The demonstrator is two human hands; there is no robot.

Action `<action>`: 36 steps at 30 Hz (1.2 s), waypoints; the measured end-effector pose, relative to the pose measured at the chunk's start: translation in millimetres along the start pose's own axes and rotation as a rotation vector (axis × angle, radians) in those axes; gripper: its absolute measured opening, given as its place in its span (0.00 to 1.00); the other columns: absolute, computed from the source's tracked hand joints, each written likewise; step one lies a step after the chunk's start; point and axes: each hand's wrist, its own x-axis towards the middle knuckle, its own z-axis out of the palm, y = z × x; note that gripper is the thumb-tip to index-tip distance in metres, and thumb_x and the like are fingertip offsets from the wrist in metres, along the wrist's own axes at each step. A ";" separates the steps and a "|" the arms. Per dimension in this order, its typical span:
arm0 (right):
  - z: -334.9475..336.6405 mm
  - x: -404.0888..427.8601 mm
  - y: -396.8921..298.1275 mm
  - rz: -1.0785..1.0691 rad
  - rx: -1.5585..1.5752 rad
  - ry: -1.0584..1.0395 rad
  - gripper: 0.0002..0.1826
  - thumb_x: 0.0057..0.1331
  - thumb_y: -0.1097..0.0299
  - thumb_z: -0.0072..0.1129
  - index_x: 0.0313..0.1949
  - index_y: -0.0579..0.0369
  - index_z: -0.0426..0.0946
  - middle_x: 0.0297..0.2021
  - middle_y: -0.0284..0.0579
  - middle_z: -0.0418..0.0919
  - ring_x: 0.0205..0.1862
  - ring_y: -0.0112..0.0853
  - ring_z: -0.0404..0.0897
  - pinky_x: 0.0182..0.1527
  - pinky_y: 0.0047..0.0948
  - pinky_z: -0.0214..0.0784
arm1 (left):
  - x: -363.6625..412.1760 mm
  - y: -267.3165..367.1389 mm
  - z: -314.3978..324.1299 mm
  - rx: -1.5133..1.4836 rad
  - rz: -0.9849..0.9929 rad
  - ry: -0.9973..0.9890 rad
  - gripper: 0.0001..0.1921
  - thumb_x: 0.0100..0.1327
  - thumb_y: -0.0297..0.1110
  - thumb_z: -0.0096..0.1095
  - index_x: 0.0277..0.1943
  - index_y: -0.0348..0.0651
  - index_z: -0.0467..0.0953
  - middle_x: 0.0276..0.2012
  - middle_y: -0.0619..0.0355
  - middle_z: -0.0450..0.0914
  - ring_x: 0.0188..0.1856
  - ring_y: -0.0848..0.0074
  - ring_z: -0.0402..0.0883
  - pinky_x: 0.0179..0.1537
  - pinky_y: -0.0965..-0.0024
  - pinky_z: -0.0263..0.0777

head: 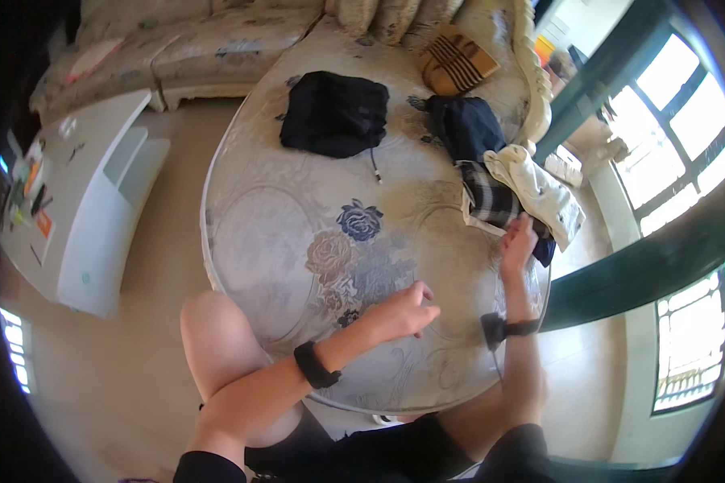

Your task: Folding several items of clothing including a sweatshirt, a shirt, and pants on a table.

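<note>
My left hand hovers over the near part of a sofa seat with a floral cover, its fingers loosely curled and holding nothing. My right hand is at the near edge of a pile of clothing on the right; whether its fingers grip the cloth cannot be told. In that pile are a black-and-white plaid cloth, a cream patterned garment and a dark navy garment. A folded black garment with a hanging drawstring lies farther back, left of the pile.
A tan cloth item with black stripes lies at the back right, beside the sofa's carved cream frame. A white table bearing small items stands at the left. Behind is another sofa section. Windows are at the right.
</note>
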 end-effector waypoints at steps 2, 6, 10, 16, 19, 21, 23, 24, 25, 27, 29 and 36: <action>23.3 -20.8 16.4 -0.240 -0.240 -0.172 0.17 0.65 0.55 0.51 0.29 0.58 0.71 0.11 0.28 0.59 0.11 0.19 0.58 0.14 0.22 0.47 | -4.8 2.9 -0.4 -0.055 0.018 -0.087 0.23 0.62 0.37 0.52 0.56 0.31 0.62 0.37 0.47 0.78 0.30 0.70 0.82 0.34 0.68 0.73; 79.6 -50.4 38.0 -0.253 -0.489 -0.618 0.14 0.61 0.63 0.56 0.41 0.61 0.73 0.18 0.36 0.71 0.17 0.27 0.68 0.23 0.28 0.61 | -13.2 11.9 -5.1 -0.114 0.029 -0.050 0.21 0.62 0.36 0.51 0.53 0.29 0.64 0.34 0.48 0.79 0.30 0.70 0.82 0.33 0.69 0.73; 155.9 -48.0 57.3 -0.466 -0.790 -0.651 0.25 0.57 0.61 0.62 0.51 0.61 0.67 0.33 0.50 0.78 0.33 0.38 0.77 0.38 0.36 0.69 | -21.5 18.5 -15.3 -0.118 0.170 0.036 0.17 0.62 0.35 0.51 0.47 0.28 0.69 0.32 0.49 0.78 0.29 0.72 0.81 0.30 0.69 0.73; 242.2 -23.4 64.3 -0.639 -0.690 -0.480 0.47 0.49 0.60 0.69 0.64 0.55 0.52 0.50 0.57 0.73 0.52 0.50 0.73 0.54 0.41 0.65 | -21.0 26.7 -32.1 -0.327 0.287 0.197 0.14 0.62 0.33 0.49 0.43 0.29 0.72 0.30 0.53 0.78 0.26 0.75 0.79 0.29 0.71 0.72; 267.2 -24.2 60.7 -0.996 -0.743 -0.599 0.45 0.49 0.61 0.67 0.65 0.48 0.55 0.51 0.55 0.74 0.53 0.53 0.72 0.56 0.42 0.64 | -19.8 32.0 -39.9 -0.404 0.314 0.288 0.12 0.63 0.31 0.46 0.41 0.30 0.73 0.30 0.54 0.78 0.26 0.77 0.77 0.29 0.73 0.71; 280.8 -26.8 59.1 -0.756 -0.978 -0.652 0.38 0.50 0.62 0.64 0.62 0.44 0.62 0.53 0.52 0.73 0.55 0.51 0.72 0.55 0.41 0.65 | -20.4 35.2 -46.6 -0.436 0.343 0.299 0.11 0.63 0.30 0.46 0.40 0.31 0.73 0.30 0.54 0.78 0.27 0.78 0.76 0.29 0.73 0.69; 288.2 -30.8 58.7 -0.827 -0.895 -0.622 0.28 0.51 0.62 0.61 0.53 0.49 0.71 0.48 0.52 0.77 0.51 0.49 0.75 0.51 0.41 0.67 | -23.2 38.2 -51.0 -0.561 0.342 0.287 0.11 0.62 0.30 0.46 0.38 0.32 0.74 0.30 0.55 0.78 0.27 0.78 0.76 0.30 0.74 0.69; 290.7 -33.4 58.6 -0.809 -0.870 -0.626 0.25 0.51 0.62 0.61 0.50 0.52 0.73 0.44 0.52 0.79 0.48 0.49 0.76 0.49 0.41 0.68 | -23.7 39.7 -54.1 -0.576 0.334 0.300 0.10 0.61 0.29 0.46 0.37 0.32 0.74 0.30 0.55 0.78 0.26 0.78 0.76 0.30 0.74 0.69; 290.7 -36.0 57.9 -0.778 -0.857 -0.584 0.22 0.51 0.62 0.61 0.46 0.54 0.74 0.40 0.52 0.80 0.46 0.49 0.78 0.47 0.41 0.69 | -24.0 40.7 -57.4 -0.586 0.360 0.315 0.10 0.60 0.29 0.46 0.37 0.32 0.74 0.30 0.55 0.78 0.26 0.78 0.76 0.30 0.74 0.69; 286.2 -43.9 57.7 -0.814 -0.808 -0.613 0.20 0.51 0.62 0.60 0.42 0.56 0.75 0.35 0.54 0.81 0.42 0.50 0.79 0.45 0.42 0.69 | -23.1 42.0 -62.9 -0.638 0.340 0.338 0.10 0.59 0.28 0.45 0.36 0.31 0.74 0.29 0.54 0.77 0.26 0.78 0.75 0.30 0.75 0.69; 273.6 -53.7 56.5 -0.778 -0.848 -0.710 0.20 0.51 0.62 0.60 0.43 0.56 0.75 0.36 0.54 0.80 0.42 0.51 0.78 0.45 0.41 0.69 | -20.6 41.8 -67.4 -0.746 0.395 0.398 0.10 0.59 0.27 0.45 0.36 0.31 0.74 0.29 0.54 0.77 0.26 0.78 0.74 0.30 0.75 0.69; 146.5 -112.4 57.4 -0.521 -0.759 -0.950 0.26 0.50 0.62 0.64 0.49 0.58 0.72 0.40 0.58 0.79 0.51 0.48 0.73 0.52 0.39 0.67 | -17.2 40.0 -68.5 -0.537 0.412 0.571 0.11 0.56 0.29 0.45 0.35 0.32 0.74 0.29 0.53 0.77 0.27 0.76 0.75 0.32 0.73 0.70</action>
